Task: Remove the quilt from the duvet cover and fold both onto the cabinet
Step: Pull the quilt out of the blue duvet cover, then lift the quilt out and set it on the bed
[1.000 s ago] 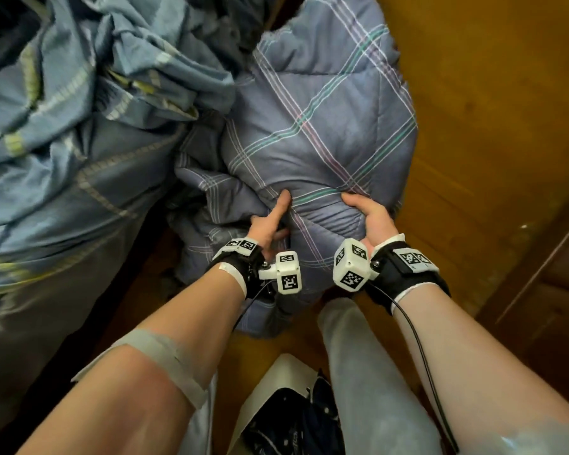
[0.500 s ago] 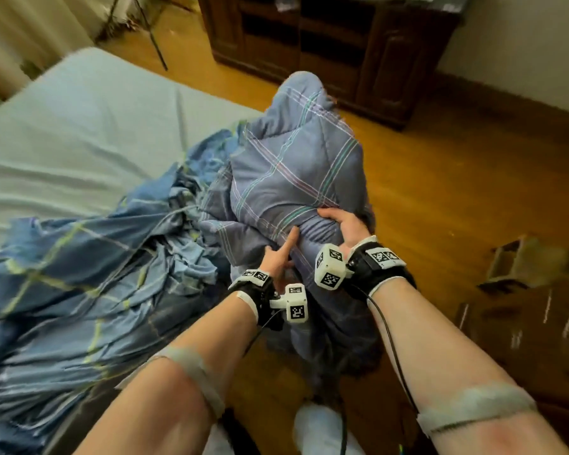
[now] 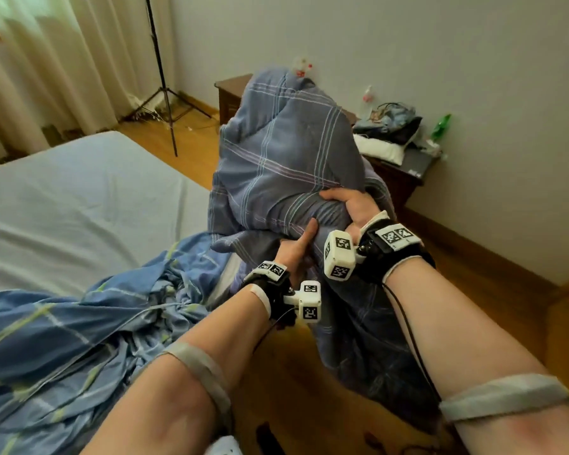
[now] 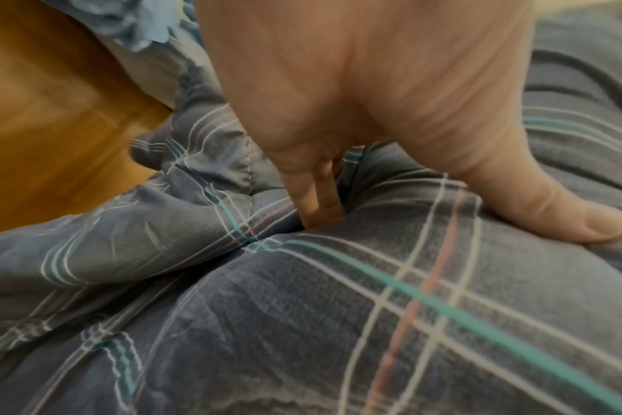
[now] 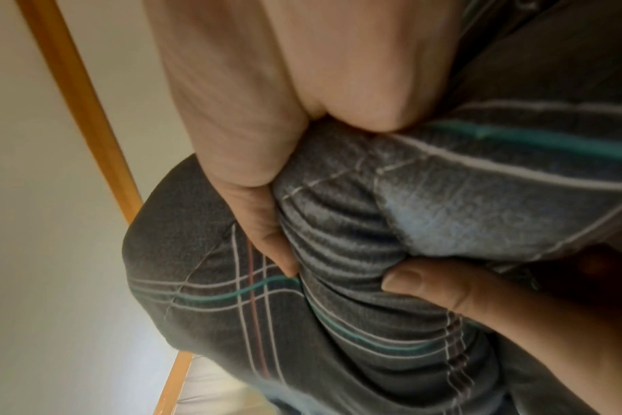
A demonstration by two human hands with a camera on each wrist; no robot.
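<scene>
Quilt (image 3: pixel 283 165), grey-blue plaid, bunched into an upright bundle held off the floor just past the bed (image 3: pixel 79 198) edge. Long axis roughly vertical: bulk rises above both grips, a tail hangs below them toward the floor.

Right hand (image 3: pixel 352 205): grip curled over a gathered fold high on the bundle's right side. Left hand (image 3: pixel 296 247): lower and nearer the body, thumb laid up along the fabric, fingers dug into a crease.

Duvet cover (image 3: pixel 79 323), lighter blue with yellow-green stripes, lies crumpled on the bed to the left; from the head view the quilt looks fully out of it, though the overlap at the bed edge is not clear.

Cabinet (image 3: pixel 398 182) stands ahead and to the right along the wall; right hand is nearer it. Its top carries clothes and a bottle.

Left wrist view shows fingers (image 4: pixel 313 202) sunk between quilted folds. Right wrist view shows thumb and fingers pinching a pleated wad.
</scene>
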